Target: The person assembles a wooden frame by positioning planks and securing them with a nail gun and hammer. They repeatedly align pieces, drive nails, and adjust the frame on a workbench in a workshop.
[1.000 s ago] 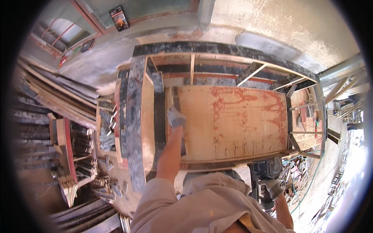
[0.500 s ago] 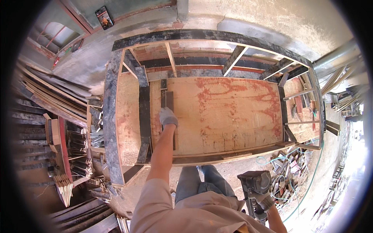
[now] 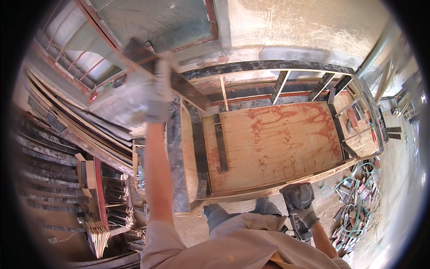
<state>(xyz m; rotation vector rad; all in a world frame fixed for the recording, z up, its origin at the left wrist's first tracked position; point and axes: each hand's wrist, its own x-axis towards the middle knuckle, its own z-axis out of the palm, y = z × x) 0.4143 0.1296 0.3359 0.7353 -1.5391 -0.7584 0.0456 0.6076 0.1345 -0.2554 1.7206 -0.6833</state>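
My left hand point(image 3: 157, 96), gloved and blurred by motion, is raised over the far left corner of the wooden frame point(image 3: 264, 67). It is closed around a dark board point(image 3: 191, 92), which slants across behind the fingers. Below, a second dark strip point(image 3: 221, 150) lies on the red-stained plywood panel point(image 3: 277, 143) inside the frame. At the near side, clear of the frame's front edge, my gloved right hand point(image 3: 308, 218) is wrapped around the grip of a black nail gun point(image 3: 299, 197).
Long timber strips point(image 3: 80, 121) and stacked dark boards point(image 3: 49, 166) fill the left side. Scrap wood point(image 3: 356, 201) and a teal hose point(image 3: 347, 181) lie on the floor at right. A wall point(image 3: 304, 27) with a window point(image 3: 156, 27) stands behind the frame.
My left hand has lifted the dark board off the panel and carried it up and to the left. The other strip stays on the panel. My right hand still holds the nail gun.
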